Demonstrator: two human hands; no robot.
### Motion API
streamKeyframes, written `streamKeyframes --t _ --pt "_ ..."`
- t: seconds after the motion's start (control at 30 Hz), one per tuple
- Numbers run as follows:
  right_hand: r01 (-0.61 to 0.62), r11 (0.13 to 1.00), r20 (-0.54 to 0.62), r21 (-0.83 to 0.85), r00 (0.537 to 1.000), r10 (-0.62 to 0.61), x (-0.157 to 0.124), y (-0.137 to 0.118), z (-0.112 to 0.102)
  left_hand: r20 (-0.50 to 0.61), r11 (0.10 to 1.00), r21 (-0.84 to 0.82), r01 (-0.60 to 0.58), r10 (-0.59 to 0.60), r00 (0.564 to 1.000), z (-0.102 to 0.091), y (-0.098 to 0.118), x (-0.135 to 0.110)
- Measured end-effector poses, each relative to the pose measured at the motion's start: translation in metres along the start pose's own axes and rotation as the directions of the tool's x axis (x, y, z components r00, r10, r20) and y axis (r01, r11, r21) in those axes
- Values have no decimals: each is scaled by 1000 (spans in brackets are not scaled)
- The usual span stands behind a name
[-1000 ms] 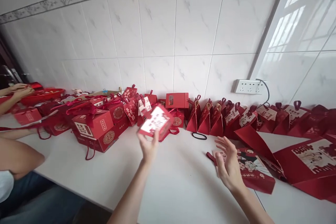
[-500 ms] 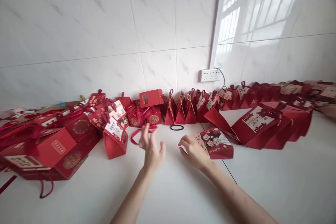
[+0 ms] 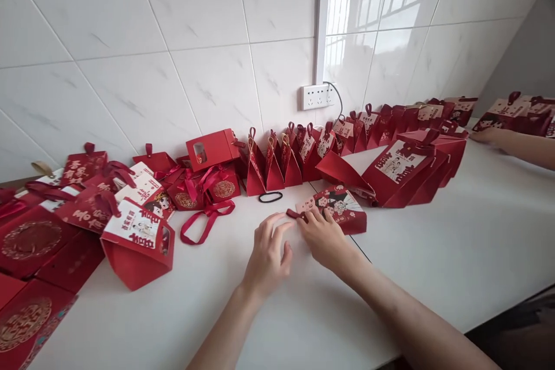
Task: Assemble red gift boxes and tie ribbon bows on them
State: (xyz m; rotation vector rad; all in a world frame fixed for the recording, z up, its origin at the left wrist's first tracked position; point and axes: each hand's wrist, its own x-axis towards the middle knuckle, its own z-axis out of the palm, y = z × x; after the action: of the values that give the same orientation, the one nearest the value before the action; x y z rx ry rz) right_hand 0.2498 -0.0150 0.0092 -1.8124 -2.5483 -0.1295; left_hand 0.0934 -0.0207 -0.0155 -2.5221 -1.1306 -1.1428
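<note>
A flat red gift box (image 3: 340, 211) with a cartoon couple printed on it lies on the white counter (image 3: 433, 254). My right hand (image 3: 323, 237) rests at its near left end, fingers curled onto its red ribbon tab. My left hand (image 3: 269, 257) sits just left of it, fingers bent and slightly apart, fingertips touching the same tab. A folded red box with a white label (image 3: 136, 243) stands to the left, apart from both hands.
Several red gift boxes and triangular bags line the tiled wall, with a black hair tie (image 3: 270, 197) in front of them. A wall socket (image 3: 317, 96) sits above. Another person's hand (image 3: 489, 136) rests on the counter at far right.
The box with the white label has left my left hand and stands on the counter. Both hands came together at the flat box's ribbon tab. The view swung right.
</note>
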Motion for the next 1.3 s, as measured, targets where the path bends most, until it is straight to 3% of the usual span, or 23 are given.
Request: streamKeyframes --t 0.27,0.4,0.47,0.53,0.57,0.6,0.67,0.77,0.83,0.9,1.0,1.13,1.3 --pt "80 997 -170 -14 982 -81 8 -4 -3 -48 998 -24 62 -63 997 -2 -3 -2" --pt "108 994 -345 29 934 -92 10 -4 -7 -79 985 -99 144 -152 985 -1 -7 -3" --pt "186 975 -579 119 811 -84 9 -4 -8 -106 954 -187 234 -256 961 -1 -9 -3" --pt "326 911 -781 254 625 -5 7 -5 -9 -127 897 -299 326 -376 918 -2 -10 -3" --pt "397 858 -829 326 556 58 6 -6 -9 -132 861 -357 361 -429 893 -3 -10 -3" --pt "450 801 -840 395 530 116 5 -8 -8 -133 824 -417 382 -472 872 -3 -10 -2" --pt "518 671 -807 531 551 212 3 -13 -7 -122 751 -534 389 -524 843 -5 -9 -1" --pt "544 469 -700 696 660 274 3 -19 -6 -89 662 -643 387 -565 820 -8 -8 1" --pt "523 351 -622 776 725 296 4 -20 -6 -93 639 -654 405 -599 796 -9 -8 3" --pt "485 288 -561 826 758 333 3 -18 -8 -130 645 -641 416 -625 770 -9 -9 4" --pt "452 298 -539 841 743 395 2 -14 -10 -249 712 -589 382 -610 752 -9 -11 4" --pt "502 408 -634 762 705 318 2 -14 -7 -399 814 -501 295 -520 755 -12 -12 3" --pt "561 551 -758 618 613 225 5 -18 -1 -332 814 -538 217 -442 833 -17 -6 3"
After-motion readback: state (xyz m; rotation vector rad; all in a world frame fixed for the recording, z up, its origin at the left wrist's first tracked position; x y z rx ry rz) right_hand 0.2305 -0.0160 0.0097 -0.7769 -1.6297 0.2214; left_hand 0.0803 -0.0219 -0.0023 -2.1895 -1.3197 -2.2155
